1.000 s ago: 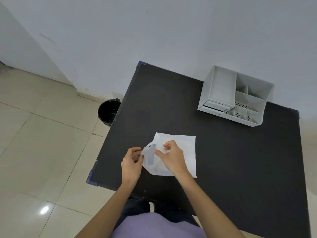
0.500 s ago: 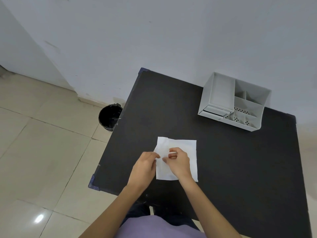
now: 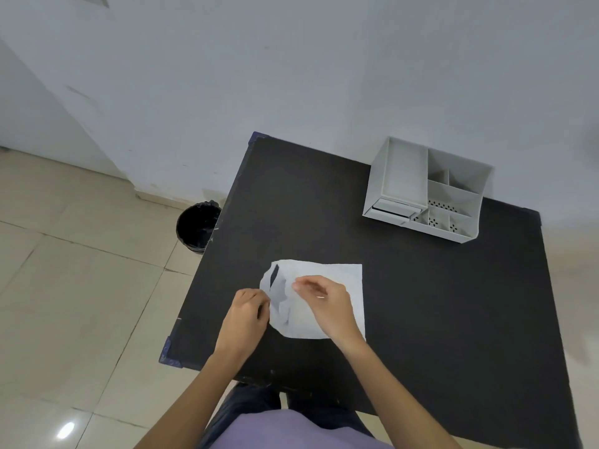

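- Grip first: left hand [image 3: 244, 314] has its fingers curled, pinching the left edge of the white sheet [image 3: 343, 277]. Right hand [image 3: 327, 303] pinches a lifted fold near the sheet's middle w/ thumb + forefinger, other fingers loosely bent.
- Sheet lies on the black surface [image 3: 421, 319], well apart from the grey organizer [image 3: 424, 192], nearer the person and to the left of it.
- Sheet's left part is crumpled & raised, right part lies flat.
- Small dark gap shows in the raised bit, can't tell if it's a hole or just a fold.
- Organizer has several compartments, some w/ perforated bottoms.
- Black bin [image 3: 197, 226] stands on the floor, way left of the organizer, just beside the surface's left edge.
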